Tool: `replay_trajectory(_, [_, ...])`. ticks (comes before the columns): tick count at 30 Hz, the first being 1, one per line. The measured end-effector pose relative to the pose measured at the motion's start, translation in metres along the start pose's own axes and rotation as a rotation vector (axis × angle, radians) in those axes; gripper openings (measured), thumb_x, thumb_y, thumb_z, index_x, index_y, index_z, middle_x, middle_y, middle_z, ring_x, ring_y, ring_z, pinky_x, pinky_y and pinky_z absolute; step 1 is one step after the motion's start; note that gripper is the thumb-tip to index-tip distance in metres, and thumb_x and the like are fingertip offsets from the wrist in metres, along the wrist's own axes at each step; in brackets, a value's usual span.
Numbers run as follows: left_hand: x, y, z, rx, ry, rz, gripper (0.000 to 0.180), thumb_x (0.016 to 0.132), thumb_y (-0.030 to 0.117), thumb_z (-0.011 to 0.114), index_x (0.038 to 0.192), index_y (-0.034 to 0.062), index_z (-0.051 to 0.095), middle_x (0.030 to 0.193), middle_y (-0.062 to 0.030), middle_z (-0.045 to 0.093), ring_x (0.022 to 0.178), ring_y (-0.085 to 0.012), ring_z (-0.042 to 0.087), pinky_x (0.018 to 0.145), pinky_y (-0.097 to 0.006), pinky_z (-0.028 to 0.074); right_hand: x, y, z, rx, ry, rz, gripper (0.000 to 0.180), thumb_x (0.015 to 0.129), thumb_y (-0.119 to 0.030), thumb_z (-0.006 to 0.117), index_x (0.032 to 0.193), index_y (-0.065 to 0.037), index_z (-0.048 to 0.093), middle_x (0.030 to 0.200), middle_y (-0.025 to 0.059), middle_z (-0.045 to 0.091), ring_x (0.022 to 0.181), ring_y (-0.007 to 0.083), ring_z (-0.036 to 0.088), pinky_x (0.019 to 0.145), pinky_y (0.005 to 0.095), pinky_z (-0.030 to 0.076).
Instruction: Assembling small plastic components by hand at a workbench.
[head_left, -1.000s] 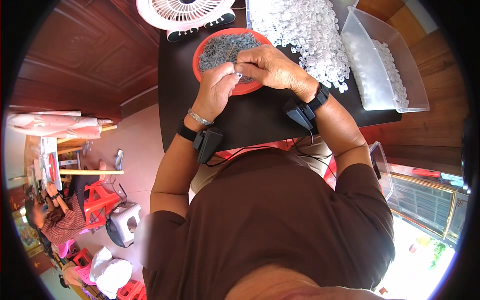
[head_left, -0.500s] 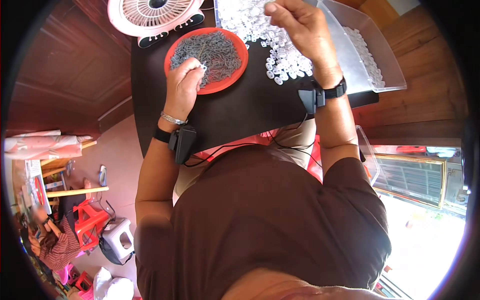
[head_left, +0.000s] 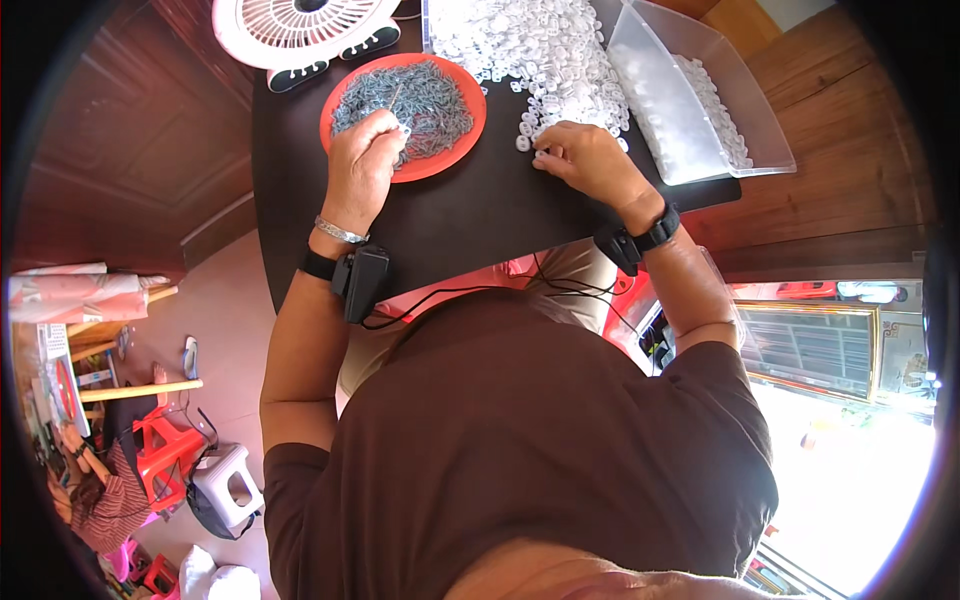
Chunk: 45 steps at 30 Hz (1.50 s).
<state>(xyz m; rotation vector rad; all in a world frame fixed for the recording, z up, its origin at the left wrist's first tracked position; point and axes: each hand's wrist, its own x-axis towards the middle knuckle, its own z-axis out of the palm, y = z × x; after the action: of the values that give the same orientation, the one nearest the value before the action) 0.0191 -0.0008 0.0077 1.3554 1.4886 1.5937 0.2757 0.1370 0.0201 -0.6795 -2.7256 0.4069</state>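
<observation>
My left hand [head_left: 362, 160] is closed over the near side of an orange-red plate [head_left: 478, 125] heaped with small grey pieces [head_left: 430, 95]. A small white plastic piece [head_left: 404, 131] shows at its fingertips, and a thin stick-like thing juts up just beyond them. My right hand [head_left: 595, 168] is at the near edge of a pile of small white oval plastic pieces [head_left: 560, 60]. Its thumb and fingers pinch together at one white piece [head_left: 541, 158], resting low over the dark table [head_left: 470, 220].
A pink-and-white fan [head_left: 300, 30] stands beyond the plate. Right of the pile is a clear plastic bin [head_left: 745, 100] with more white pieces. Cables [head_left: 480, 290] run from wrist-worn devices across my lap. Stools [head_left: 228, 485] and another person in a striped top [head_left: 115, 505] are at lower left.
My right hand has come down and toward me from above the white pile to its near edge, closing on a piece there. My left hand has stayed at the plate.
</observation>
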Motion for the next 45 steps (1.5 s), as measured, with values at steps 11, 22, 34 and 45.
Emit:
replay_trajectory(11, [0.001,-0.003,-0.002,0.011,0.025,0.02,0.012,0.082,0.009,0.052,0.074,-0.0009,0.053,0.056,-0.001,0.045,0.05,-0.0073,0.04,0.047,-0.025,0.034,0.022,0.003,0.009,0.154,-0.121,0.084,0.015,0.074,-0.01,0.067,0.087,-0.003,0.063,0.075,0.0071,0.062,0.07,0.0179,0.06,0.064,0.0294,0.048])
replay_trajectory(22, [0.0,0.009,-0.006,-0.276,-0.09,-0.242,0.017,0.084,0.018,0.05,0.074,0.005,0.056,0.066,-0.0035,0.057,0.054,-0.01,0.051,0.048,-0.022,0.038,0.074,-0.048,0.009,1.024,-0.065,0.214,0.018,0.084,-0.013,0.064,0.097,-0.002,0.061,0.076,-0.0006,0.061,0.067,0.0067,0.055,0.064,0.0197,0.045])
replay_trajectory(34, [0.004,0.002,-0.011,-0.441,-0.048,-0.166,0.018,0.084,0.018,0.047,0.077,0.0032,0.052,0.079,-0.0113,0.062,0.061,-0.015,0.056,0.057,-0.023,0.041,0.106,-0.066,0.051,1.301,-0.024,0.091,0.011,0.082,-0.007,0.065,0.09,0.0,0.063,0.077,0.0038,0.063,0.067,0.0086,0.059,0.063,0.0217,0.049])
replay_trajectory(45, [0.001,0.004,-0.006,-0.234,0.078,-0.227,0.018,0.083,0.015,0.051,0.067,0.0064,0.054,0.06,-0.0002,0.053,0.049,-0.0065,0.045,0.047,-0.02,0.034,0.104,-0.064,0.047,1.552,-0.06,0.213,0.017,0.085,-0.009,0.063,0.1,-0.001,0.061,0.082,0.0045,0.064,0.07,0.01,0.061,0.068,0.0224,0.052])
